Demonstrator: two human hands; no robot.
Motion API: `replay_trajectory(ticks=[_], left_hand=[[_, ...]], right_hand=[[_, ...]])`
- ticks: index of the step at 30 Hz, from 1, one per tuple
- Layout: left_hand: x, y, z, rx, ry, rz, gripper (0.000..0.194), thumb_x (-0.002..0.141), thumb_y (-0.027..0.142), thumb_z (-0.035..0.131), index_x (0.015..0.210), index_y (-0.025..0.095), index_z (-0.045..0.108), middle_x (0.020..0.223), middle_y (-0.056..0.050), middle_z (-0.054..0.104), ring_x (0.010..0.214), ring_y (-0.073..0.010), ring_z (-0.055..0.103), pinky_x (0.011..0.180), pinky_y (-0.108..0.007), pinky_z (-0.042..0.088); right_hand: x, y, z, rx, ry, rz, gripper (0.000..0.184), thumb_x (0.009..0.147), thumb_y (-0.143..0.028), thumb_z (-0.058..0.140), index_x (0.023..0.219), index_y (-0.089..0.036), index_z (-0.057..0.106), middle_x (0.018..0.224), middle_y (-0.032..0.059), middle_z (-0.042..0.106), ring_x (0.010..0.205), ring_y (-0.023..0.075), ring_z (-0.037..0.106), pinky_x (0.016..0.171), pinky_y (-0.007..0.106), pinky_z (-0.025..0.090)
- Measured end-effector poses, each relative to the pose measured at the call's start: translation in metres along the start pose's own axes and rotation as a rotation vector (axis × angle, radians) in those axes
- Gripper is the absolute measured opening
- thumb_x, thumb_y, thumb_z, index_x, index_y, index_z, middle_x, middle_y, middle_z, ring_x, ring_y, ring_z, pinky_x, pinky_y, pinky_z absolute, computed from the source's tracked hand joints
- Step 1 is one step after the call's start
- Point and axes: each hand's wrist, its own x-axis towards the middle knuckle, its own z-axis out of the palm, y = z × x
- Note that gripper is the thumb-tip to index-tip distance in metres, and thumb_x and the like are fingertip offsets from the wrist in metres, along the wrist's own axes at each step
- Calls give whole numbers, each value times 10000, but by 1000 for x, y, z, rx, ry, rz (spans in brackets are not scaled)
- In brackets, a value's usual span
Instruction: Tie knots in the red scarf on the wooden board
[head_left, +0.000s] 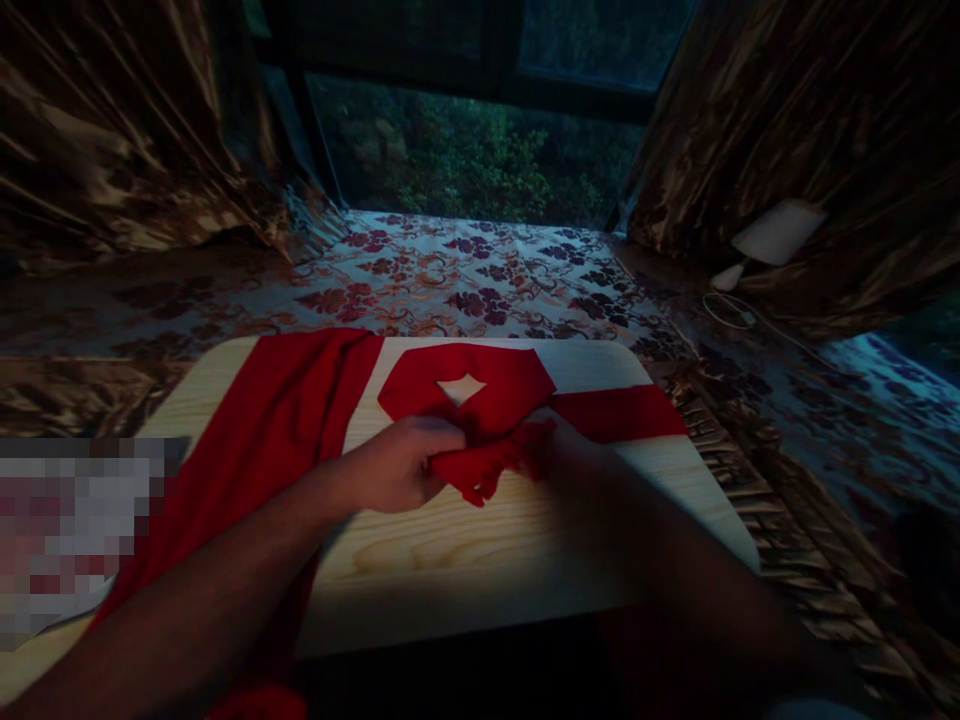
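A red scarf [502, 375] lies folded into an angular loop on the pale wooden table [420, 565], with a small gap in its middle where the wood shows. My left hand [409, 462] is closed on the near part of the scarf, its fingers pinching the fabric. From the other side, my right hand [566, 450] grips the same bunched part, though shadow and blur hide some of its fingers. A ragged, fringed edge hangs between both hands. One flat red band [622, 412] runs off to the right beneath the right wrist.
A wide length of red cloth [292, 400] drapes over the table's left side, under my left forearm. Beyond the table lies a floral-patterned cover [480, 270] before a window. Brown curtains [127, 120] hang at both sides. A white lamp [780, 232] with a cord lies at right.
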Motion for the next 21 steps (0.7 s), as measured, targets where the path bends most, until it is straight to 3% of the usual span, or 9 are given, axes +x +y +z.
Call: replay_trajectory(ticks=[4,8,12,14,16,19,21], left_hand=[[2,10,13,302,-123,-12,63,823,229,627,876,196,629,861,-60,666,808,-201,623,734,-313,441],[5,22,21,464,-161,-50,156,868,332,609,893,179,633,869,-93,661,810,-244,621,754,-364,459],[5,21,12,83,-81,-56,400,1022,385,339,828,178,621,866,-84,662,834,-205,623,793,-328,469],[3,22,1,-107,-99,-36,496,1048,428,259,868,184,653,929,-85,689,885,-195,634,831,-311,477],[2,26,-11,-189,-172,17,445,1022,497,367,982,199,695,1043,-94,712,989,-215,643,898,-316,480],[1,32,-21,-269,-326,101,378,946,535,546,1069,226,725,1092,-96,727,1067,-239,648,953,-322,485],[3,31,-19,-294,-241,10,379,940,538,554,998,218,750,983,-85,745,949,-224,682,865,-305,525]], right_hand=[[-8,8,-9,114,-60,-83,243,766,-338,720,910,-146,756,872,63,749,769,201,655,748,294,475],[-9,10,-12,110,-39,34,248,765,-355,739,858,-126,753,801,61,737,677,161,610,645,249,407],[-8,12,-11,155,-39,-25,194,781,-302,732,900,-152,757,909,65,756,816,187,652,742,254,433],[-8,13,-11,190,-23,-61,245,791,-310,734,988,-166,753,1020,69,754,902,197,653,813,267,437],[-9,13,-10,194,-26,-36,267,783,-313,743,1001,-158,745,989,65,747,843,179,634,779,261,430],[-10,12,-12,183,-53,13,204,749,-309,757,855,-140,715,764,11,676,671,126,535,651,234,373],[-11,12,-16,208,-72,10,176,733,-294,746,779,-142,671,704,-22,604,647,111,479,617,228,337]])
